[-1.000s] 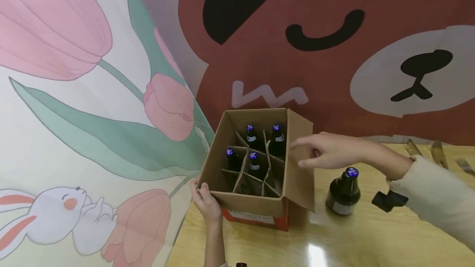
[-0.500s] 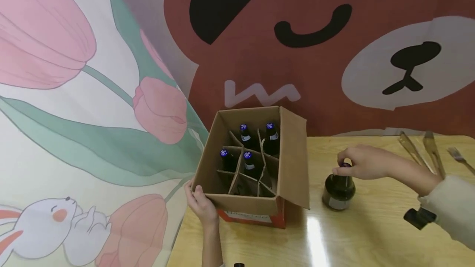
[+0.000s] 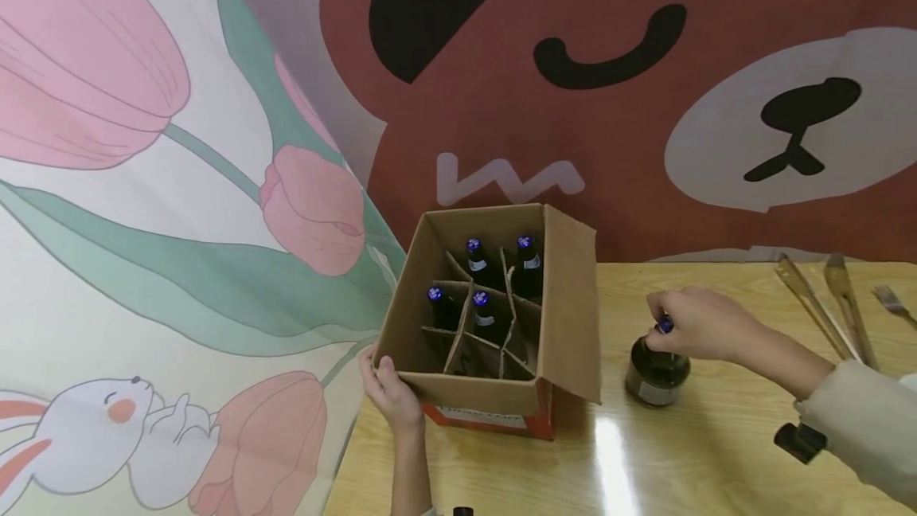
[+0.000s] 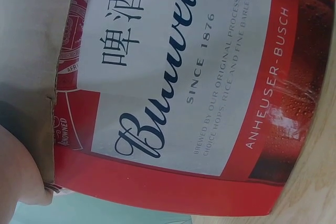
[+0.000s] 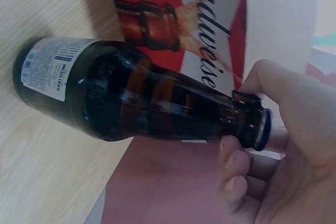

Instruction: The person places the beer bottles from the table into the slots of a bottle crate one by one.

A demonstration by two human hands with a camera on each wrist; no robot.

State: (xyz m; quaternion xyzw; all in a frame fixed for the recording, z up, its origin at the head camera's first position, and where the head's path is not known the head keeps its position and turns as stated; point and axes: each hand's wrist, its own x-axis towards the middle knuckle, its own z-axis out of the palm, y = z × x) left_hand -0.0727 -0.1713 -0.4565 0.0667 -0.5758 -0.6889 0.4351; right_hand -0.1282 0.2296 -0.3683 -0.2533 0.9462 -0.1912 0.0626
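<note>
A dark beer bottle [image 3: 657, 377] with a blue cap stands on the table, to the right of a cardboard box [image 3: 458, 392]. My right hand [image 3: 709, 329] grips its neck just under the cap, thumb on one side and curled fingers on the other, as the right wrist view shows. With my left hand [image 3: 394, 392] I hold the box's near left corner, thumb over the rim. Inside the box, several blue-capped bottles [image 3: 483, 317] stand between cardboard dividers [image 3: 466, 341]. Red and white beer print [image 4: 173, 77] covers the box's side in the left wrist view.
The box's right flap [image 3: 571, 305] hangs outward, between the box and the bottle. Tongs [image 3: 813, 305] and a fork [image 3: 894, 305] lie at the table's back right. A wall cloth with a bear [image 3: 609, 142] rises behind, and a tulip cloth [image 3: 179, 277] stands left.
My right hand has moved right and down from over the box's flap to the bottle and closed round its neck. My left hand still holds the box corner. The head view has shifted slightly.
</note>
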